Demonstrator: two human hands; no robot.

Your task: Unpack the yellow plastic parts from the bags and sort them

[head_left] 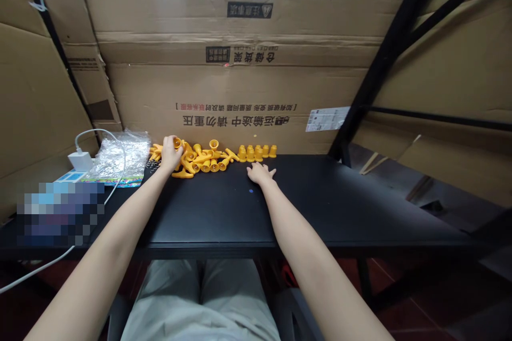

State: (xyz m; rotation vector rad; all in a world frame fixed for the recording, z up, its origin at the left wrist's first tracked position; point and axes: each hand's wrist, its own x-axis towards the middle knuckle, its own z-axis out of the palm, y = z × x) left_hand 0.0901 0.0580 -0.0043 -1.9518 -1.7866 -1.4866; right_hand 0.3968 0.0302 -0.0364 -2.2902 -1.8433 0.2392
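At the left of the pile, my left hand (170, 154) is closed around a yellow cup-shaped plastic piece (177, 143), whose hollow end faces me. Beside and below it lies a heap of loose yellow plastic parts (206, 164): some are flared cups, others are T-shaped handles. My right hand (261, 172) rests low over the black tabletop with its fingers apart, and nothing shows in it. Just behind that hand, several yellow cups (258, 154) stand mouth down in two short rows. Small dark metal pieces (152, 166) lie partly hidden by my left hand.
A clear plastic bag (120, 154) lies on the left of the black table (320, 208), near a white charger (80, 160) with a trailing cable. Cardboard walls (240, 80) close off the back and sides. A small blue dot (251, 191) marks the tabletop.
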